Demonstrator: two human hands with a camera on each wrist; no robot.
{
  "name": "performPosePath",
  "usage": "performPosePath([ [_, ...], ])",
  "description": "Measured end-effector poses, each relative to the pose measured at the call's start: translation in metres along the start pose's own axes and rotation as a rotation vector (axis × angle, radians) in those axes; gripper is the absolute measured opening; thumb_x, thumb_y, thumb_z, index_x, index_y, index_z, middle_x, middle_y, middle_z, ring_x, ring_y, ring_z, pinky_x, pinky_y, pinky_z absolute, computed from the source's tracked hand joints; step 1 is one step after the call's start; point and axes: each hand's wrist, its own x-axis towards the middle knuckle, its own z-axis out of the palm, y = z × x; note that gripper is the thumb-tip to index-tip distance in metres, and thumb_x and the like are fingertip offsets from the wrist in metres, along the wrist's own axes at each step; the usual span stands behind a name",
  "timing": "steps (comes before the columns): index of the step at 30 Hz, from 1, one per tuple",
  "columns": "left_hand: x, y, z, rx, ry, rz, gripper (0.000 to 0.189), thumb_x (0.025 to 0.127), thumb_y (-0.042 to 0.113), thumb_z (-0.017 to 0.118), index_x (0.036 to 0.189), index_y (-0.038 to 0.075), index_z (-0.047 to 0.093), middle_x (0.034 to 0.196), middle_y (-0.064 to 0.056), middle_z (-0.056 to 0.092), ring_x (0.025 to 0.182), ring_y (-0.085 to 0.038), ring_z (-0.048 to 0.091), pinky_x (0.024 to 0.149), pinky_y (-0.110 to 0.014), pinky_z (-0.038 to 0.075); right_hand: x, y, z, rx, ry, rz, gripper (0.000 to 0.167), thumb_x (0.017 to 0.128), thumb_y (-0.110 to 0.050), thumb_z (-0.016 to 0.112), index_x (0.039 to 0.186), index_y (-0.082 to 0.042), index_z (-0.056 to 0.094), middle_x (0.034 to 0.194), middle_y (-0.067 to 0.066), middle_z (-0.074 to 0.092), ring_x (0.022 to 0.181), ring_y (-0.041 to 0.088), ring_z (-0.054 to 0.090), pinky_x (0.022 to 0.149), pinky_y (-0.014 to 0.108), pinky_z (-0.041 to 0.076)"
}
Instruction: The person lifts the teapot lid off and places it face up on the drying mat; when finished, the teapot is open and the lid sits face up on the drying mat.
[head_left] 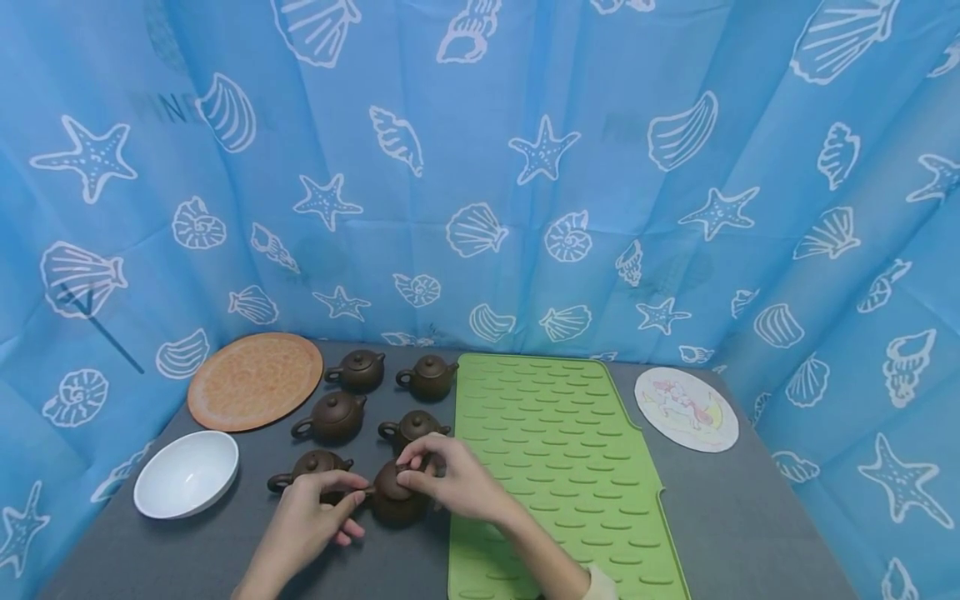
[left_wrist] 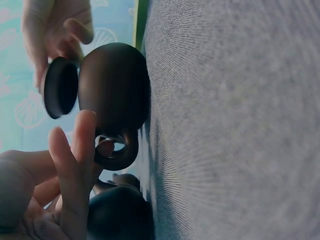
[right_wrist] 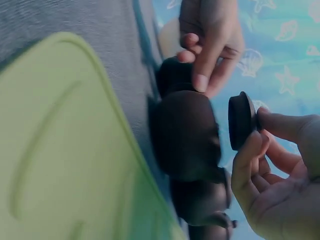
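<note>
A dark brown teapot [head_left: 396,508] stands upright at the front of its group, its handle [left_wrist: 131,152] toward my left hand [head_left: 309,514]. That hand pinches the handle between thumb and fingers. My right hand [head_left: 459,485] pinches the teapot's round lid [right_wrist: 241,120] by its knob. Both wrist views show the lid tilted and apart from the pot, a small gap away from the teapot body [left_wrist: 115,82]. Just left of it stands another brown teapot [head_left: 318,465], partly hidden behind my left hand. A third teapot [head_left: 416,428] sits right behind the one I hold.
Several more lidded teapots [head_left: 335,417] stand farther back on the dark grey table [head_left: 757,517]. At left are a white bowl [head_left: 187,473] and a round orange-brown mat [head_left: 255,382]. A green ridged mat [head_left: 547,467] lies at right, beyond it a white printed disc [head_left: 686,408].
</note>
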Motion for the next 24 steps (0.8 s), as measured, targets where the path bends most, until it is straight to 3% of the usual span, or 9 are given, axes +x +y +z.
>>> performPosePath([
  [4,0.002,-0.001,0.001,0.014,0.004,-0.007,0.018,0.098,0.0,0.076,0.113,0.007,0.081,0.102,-0.007,0.083,0.058,-0.021,0.076,0.052,-0.031,0.06,-0.004,-0.008,-0.012,-0.027,-0.02,-0.061,0.018,0.103,-0.017,0.075,0.118,-0.006,0.072,0.112,0.014,0.06,0.07,0.005,0.06,0.057,0.047,0.062],
  [9,0.002,-0.002,0.001,0.012,0.008,-0.013,0.018,0.098,0.001,0.076,0.113,0.007,0.081,0.107,-0.008,0.082,0.059,-0.02,0.077,0.053,-0.03,0.06,-0.012,-0.015,-0.035,-0.055,-0.031,-0.118,0.019,0.107,-0.016,0.07,0.121,-0.004,0.067,0.121,0.024,0.056,0.072,0.007,0.063,0.06,0.045,0.063],
  [16,0.001,-0.002,0.002,0.02,0.006,-0.019,0.019,0.098,0.001,0.075,0.114,0.008,0.08,0.108,-0.007,0.082,0.06,-0.019,0.076,0.053,-0.03,0.06,-0.021,-0.016,-0.065,-0.077,0.006,-0.06,0.021,0.109,-0.012,0.064,0.128,-0.003,0.063,0.122,0.022,0.069,0.079,0.008,0.07,0.069,0.049,0.065],
  [19,0.001,-0.002,0.001,0.029,0.006,-0.025,0.019,0.098,0.001,0.075,0.115,0.009,0.08,0.109,-0.007,0.082,0.06,-0.019,0.076,0.052,-0.03,0.06,-0.023,-0.013,-0.074,-0.072,0.032,-0.044,0.026,0.111,-0.01,0.061,0.134,0.0,0.059,0.128,0.026,0.066,0.085,0.022,0.075,0.072,0.05,0.065],
  [24,0.001,-0.002,0.001,0.036,0.005,-0.028,0.019,0.099,0.002,0.075,0.115,0.009,0.08,0.107,-0.006,0.082,0.06,-0.019,0.076,0.052,-0.03,0.06,-0.025,-0.007,-0.084,-0.007,0.03,-0.014,0.049,0.113,-0.005,0.053,0.16,-0.005,0.043,0.151,0.032,0.054,0.098,0.053,0.074,0.081,0.057,0.065],
])
